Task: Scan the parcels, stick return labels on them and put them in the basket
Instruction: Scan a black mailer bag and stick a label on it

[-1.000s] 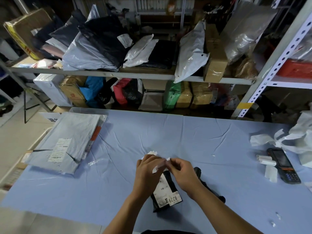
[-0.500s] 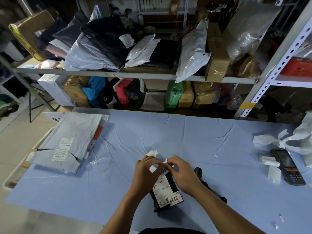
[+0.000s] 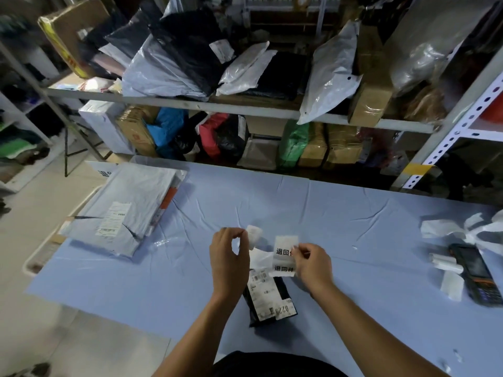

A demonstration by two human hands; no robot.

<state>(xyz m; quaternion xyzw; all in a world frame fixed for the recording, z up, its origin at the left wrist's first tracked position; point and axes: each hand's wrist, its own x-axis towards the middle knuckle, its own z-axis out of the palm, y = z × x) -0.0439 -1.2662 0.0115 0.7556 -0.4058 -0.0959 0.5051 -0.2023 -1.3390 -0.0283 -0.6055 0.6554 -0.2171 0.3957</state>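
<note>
A: Was the label on?
B: No. Right hand [image 3: 313, 265] pinched the return labels [image 3: 284, 253], left hand [image 3: 230, 257] pinched the backing strip [image 3: 254, 236], both over the black parcel [image 3: 269, 300] on the table [image 3: 326, 213]
A: What was left?
B: Sticking, then the basket; whether it was scanned, couldn't tell

Table [image 3: 340, 213] w/ creased blue cloth. Black parcel [image 3: 272, 300] lies flat near front edge, white label up. Well L of parcel: stack of grey mailer bags [image 3: 130, 210] at table's L end. Well R of parcel: handheld scanner [image 3: 475, 273], white label roll [image 3: 446, 261] just beside it, crumpled white paper [image 3: 457, 231] behind. Small white scrap [image 3: 353, 247] btwn parcel & scanner.
</note>
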